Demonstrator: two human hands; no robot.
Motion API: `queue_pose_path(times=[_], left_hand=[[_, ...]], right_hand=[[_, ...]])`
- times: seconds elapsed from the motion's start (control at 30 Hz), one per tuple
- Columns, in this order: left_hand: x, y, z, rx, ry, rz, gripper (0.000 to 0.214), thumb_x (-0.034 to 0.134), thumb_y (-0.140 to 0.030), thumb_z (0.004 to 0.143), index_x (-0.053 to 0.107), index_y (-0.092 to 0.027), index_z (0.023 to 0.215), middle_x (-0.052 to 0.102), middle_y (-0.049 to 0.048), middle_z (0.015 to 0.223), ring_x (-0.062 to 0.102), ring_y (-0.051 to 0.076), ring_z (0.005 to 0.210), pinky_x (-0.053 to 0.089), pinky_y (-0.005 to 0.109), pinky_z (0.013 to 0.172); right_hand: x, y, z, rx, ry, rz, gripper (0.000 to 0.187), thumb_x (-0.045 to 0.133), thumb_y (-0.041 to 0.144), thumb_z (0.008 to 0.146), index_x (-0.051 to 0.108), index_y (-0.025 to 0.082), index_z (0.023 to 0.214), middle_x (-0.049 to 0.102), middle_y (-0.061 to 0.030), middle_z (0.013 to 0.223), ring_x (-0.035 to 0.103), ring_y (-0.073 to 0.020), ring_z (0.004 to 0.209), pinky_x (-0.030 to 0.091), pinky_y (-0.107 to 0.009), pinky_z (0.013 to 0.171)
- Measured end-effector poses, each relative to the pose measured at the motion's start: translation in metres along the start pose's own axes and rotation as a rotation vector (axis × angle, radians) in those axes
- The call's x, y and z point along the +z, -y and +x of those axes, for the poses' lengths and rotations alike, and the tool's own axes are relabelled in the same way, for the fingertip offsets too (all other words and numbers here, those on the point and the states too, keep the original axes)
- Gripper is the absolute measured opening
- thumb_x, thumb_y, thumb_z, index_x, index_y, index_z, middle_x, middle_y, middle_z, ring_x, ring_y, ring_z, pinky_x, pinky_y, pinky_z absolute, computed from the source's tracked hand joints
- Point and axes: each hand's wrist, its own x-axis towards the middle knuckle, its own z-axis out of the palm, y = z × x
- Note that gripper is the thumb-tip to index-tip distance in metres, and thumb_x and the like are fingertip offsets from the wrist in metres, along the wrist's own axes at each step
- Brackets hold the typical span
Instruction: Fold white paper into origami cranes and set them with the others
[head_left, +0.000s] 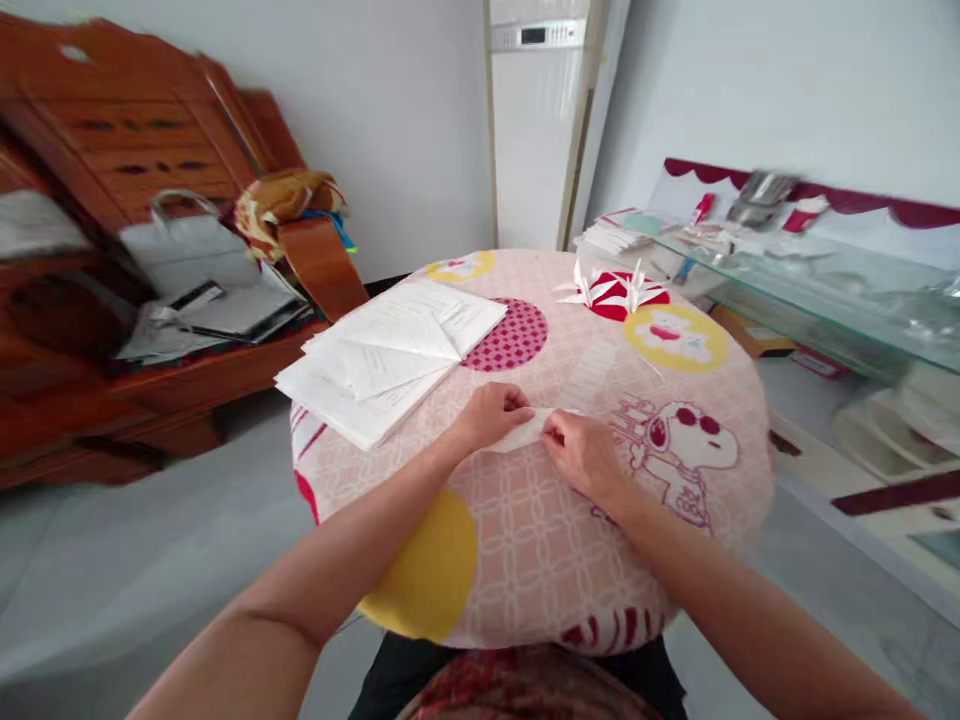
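A small folded piece of white paper (pixel 531 430) lies on the round table's patterned pink cloth (pixel 525 540), near its middle. My left hand (pixel 491 413) is closed on the paper's left end, fingers curled over it. My right hand (pixel 581 452) pinches the paper's right end against the cloth. Two white folded paper cranes (pixel 611 287) stand at the far side of the table, beyond both hands. A stack of white printed sheets (pixel 390 360) lies to the left of my left hand.
A wooden bench (pixel 150 300) at the left carries a grey bag (pixel 187 250), papers and a bundle of cloth. A tall white air conditioner (pixel 536 120) stands at the back. A glass-topped table (pixel 810 280) with small items runs along the right.
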Motion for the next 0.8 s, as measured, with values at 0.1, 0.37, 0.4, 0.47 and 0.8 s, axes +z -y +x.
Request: queue_pose_path(times=[0.1,0.37,0.4,0.47,0.8], left_hand=[[0.001,-0.004,-0.009,-0.056,-0.062,-0.173,0.019,0.070,-0.031,0.068,0.064,-0.013,0.070,0.060,-0.0009,0.063,0.049,0.009,0.055,0.033,0.020,0.050],[0.012,-0.014,-0.027,-0.147,-0.128,-0.591,0.042,0.078,-0.025,0.061,0.059,-0.015,0.097,0.067,-0.0007,0.070,0.063,0.014,0.061,0.049,0.025,0.059],[0.013,-0.013,-0.029,-0.157,-0.132,-0.596,0.042,0.079,-0.023,0.060,0.060,-0.014,0.096,0.068,0.0003,0.071,0.065,0.015,0.062,0.051,0.026,0.060],[0.016,-0.012,-0.033,-0.188,-0.117,-0.608,0.039,0.080,-0.023,0.059,0.062,-0.013,0.092,0.071,0.0032,0.073,0.067,0.017,0.065,0.052,0.027,0.062],[0.021,-0.009,-0.041,-0.210,-0.313,-0.767,0.032,0.085,-0.028,0.055,0.066,-0.012,0.076,0.071,0.0038,0.070,0.065,0.016,0.060,0.056,0.029,0.060]], right_hand=[[-0.002,-0.002,0.001,0.040,-0.021,0.092,0.021,0.060,0.022,0.084,0.060,0.017,0.064,0.061,-0.0018,0.060,0.050,-0.0135,0.057,0.031,-0.027,0.057],[-0.005,-0.009,0.005,0.227,0.037,0.660,0.022,0.063,0.037,0.082,0.068,0.017,0.075,0.067,-0.0015,0.065,0.058,-0.0153,0.058,0.041,-0.025,0.053],[-0.005,-0.008,0.005,0.268,0.049,0.717,0.021,0.064,0.037,0.079,0.068,0.017,0.077,0.068,-0.0018,0.067,0.060,-0.0161,0.059,0.044,-0.026,0.054],[-0.006,-0.005,0.007,0.327,0.073,0.809,0.020,0.068,0.037,0.076,0.068,0.017,0.079,0.069,-0.0018,0.067,0.062,-0.0169,0.059,0.048,-0.027,0.055],[0.009,0.013,0.016,0.437,-0.011,1.012,0.021,0.075,0.036,0.066,0.070,0.016,0.070,0.069,-0.0027,0.065,0.061,-0.0173,0.061,0.046,-0.028,0.058]])
